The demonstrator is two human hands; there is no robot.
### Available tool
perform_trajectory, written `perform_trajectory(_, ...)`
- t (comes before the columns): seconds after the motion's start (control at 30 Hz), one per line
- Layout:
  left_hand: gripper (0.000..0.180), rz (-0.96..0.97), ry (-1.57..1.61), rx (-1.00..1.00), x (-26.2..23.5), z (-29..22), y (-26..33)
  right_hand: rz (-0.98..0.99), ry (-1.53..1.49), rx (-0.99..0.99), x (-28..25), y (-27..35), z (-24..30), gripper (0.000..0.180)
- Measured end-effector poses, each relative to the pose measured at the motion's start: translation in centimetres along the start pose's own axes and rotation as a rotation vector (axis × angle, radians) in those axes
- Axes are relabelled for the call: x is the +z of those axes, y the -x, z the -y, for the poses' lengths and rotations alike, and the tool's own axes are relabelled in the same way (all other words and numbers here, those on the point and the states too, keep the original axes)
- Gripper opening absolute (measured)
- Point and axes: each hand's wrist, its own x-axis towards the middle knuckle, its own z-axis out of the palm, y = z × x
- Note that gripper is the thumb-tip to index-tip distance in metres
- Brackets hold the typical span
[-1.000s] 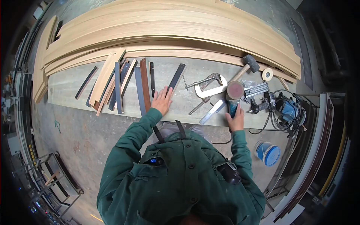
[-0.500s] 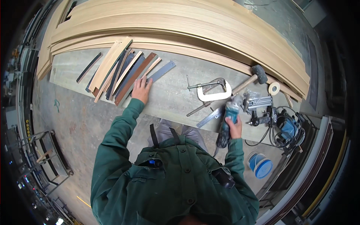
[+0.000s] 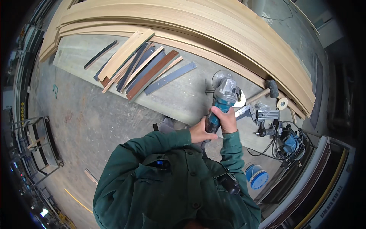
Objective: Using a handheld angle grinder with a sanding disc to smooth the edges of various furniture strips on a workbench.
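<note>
A teal angle grinder [image 3: 222, 104] with a metal head and a round disc is held up in front of me, over the bench's near edge. My right hand [image 3: 227, 121] wraps round its body from the right. My left hand [image 3: 201, 131] closes round its dark rear end from the left. Behind the grinder, a white C-clamp [image 3: 240, 100] lies mostly hidden on the bench. To the left lie several wood and metal strips, among them a brown strip [image 3: 152, 74] and a grey-blue metal strip with holes [image 3: 170, 79].
Long pale wood boards [image 3: 160, 17] line the bench's far side. On the right are a mallet [image 3: 271, 88], a tape roll [image 3: 282, 103], a blue power tool [image 3: 290, 144] with coiled cable, and a metal square [image 3: 245, 112]. A blue-lidded bucket [image 3: 257, 177] stands below. A wheeled rack [image 3: 42, 147] is at left.
My left hand has left the strips and taken hold of the grinder's rear end. The grinder has been raised and moved left in my right hand, and it now covers much of the clamp.
</note>
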Motion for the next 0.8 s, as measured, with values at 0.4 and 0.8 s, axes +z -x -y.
perform_trajectory(0.4,0.075,-0.025,-0.695,-0.229,-5.1,0.6,4.4,-0.626,-0.231,-0.206,8.3,0.8,-5.5,0.030)
perform_trajectory(0.8,0.074,0.104,-0.778,-0.140,-4.3,-1.1,1.8,-0.411,-0.455,-0.022,2.4,-0.1,-5.3,0.049)
